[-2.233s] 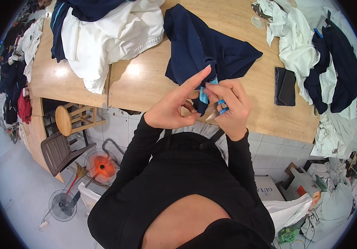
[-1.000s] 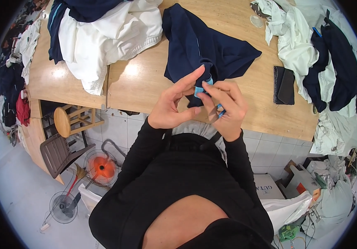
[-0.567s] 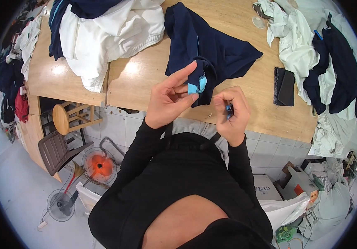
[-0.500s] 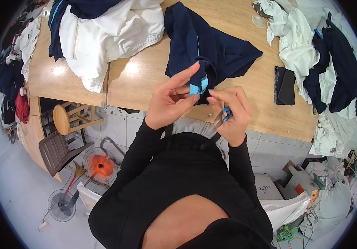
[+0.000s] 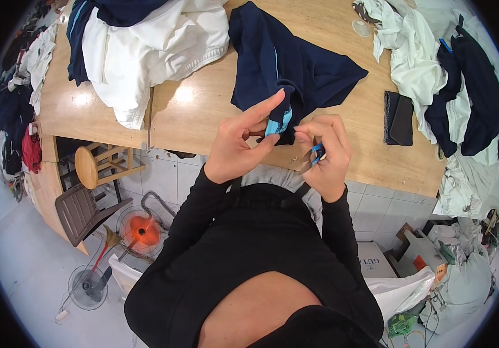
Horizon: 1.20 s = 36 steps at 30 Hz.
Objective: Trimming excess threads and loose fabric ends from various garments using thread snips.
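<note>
A navy garment (image 5: pixel 298 64) with a thin light-blue stripe lies on the table, its near end lifted off the surface. My left hand (image 5: pixel 232 148) pinches that end at a bright light-blue band (image 5: pixel 276 124), thumb below and index finger stretched along the navy cloth. Close by on the right is my right hand (image 5: pixel 332 153), its thumb and index finger pinched together beside the band. Tucked in its palm are small thread snips (image 5: pixel 317 154) with blue on the handle, blades directed down and left. Whether a thread is between those fingertips is too fine to make out.
White garments (image 5: pixel 150 46) with navy cloth on top are heaped on the wooden table (image 5: pixel 197 116) at the left. To the right lie a dark folded cloth piece (image 5: pixel 398 119) and more white and navy clothes (image 5: pixel 415 64). A stool (image 5: pixel 89 167), chair (image 5: pixel 78 214) and fans stand below left.
My left hand and the light-blue band have shifted slightly right, and the band has tilted. My right hand has turned a little, its fingers curling more. The snips remain in it.
</note>
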Motion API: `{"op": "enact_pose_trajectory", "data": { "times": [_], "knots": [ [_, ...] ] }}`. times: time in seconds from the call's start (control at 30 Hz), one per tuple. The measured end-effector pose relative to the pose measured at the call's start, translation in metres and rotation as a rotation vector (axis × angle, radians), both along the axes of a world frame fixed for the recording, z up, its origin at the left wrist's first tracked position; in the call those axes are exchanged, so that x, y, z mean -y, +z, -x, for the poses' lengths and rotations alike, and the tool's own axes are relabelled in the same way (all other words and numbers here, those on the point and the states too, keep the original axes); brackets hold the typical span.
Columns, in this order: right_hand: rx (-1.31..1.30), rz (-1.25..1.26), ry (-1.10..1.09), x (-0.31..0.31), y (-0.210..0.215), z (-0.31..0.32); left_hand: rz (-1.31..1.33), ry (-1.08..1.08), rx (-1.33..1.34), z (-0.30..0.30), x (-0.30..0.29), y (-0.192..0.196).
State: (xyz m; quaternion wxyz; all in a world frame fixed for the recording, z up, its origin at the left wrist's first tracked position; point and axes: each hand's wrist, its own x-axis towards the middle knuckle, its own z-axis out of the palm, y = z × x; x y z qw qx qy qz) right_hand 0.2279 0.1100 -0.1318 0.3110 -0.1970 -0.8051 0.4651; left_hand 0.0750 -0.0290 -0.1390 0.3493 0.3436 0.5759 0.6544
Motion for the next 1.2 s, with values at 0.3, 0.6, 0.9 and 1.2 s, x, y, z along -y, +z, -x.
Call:
{"op": "enact_pose_trajectory", "data": {
  "times": [0.3, 0.6, 0.9, 1.2],
  "knots": [
    [-0.112, -0.446, -0.121, 0.011, -0.006, 0.026, -0.031, 0.0, -0.135, -0.006, -0.004, 0.003],
    [-0.168, -0.039, -0.033, 0.01, -0.008, 0.004, 0.019, -0.043, 0.127, -0.008, -0.001, 0.011],
    [0.004, 0.318, -0.093, 0.001, -0.019, -0.012, 0.009, -0.026, 0.193, 0.0, 0.003, 0.013],
    [0.153, 0.005, -0.035, 0.012, 0.004, -0.011, -0.01, 0.018, 0.108, -0.004, 0.0, 0.013]
  ]
}}
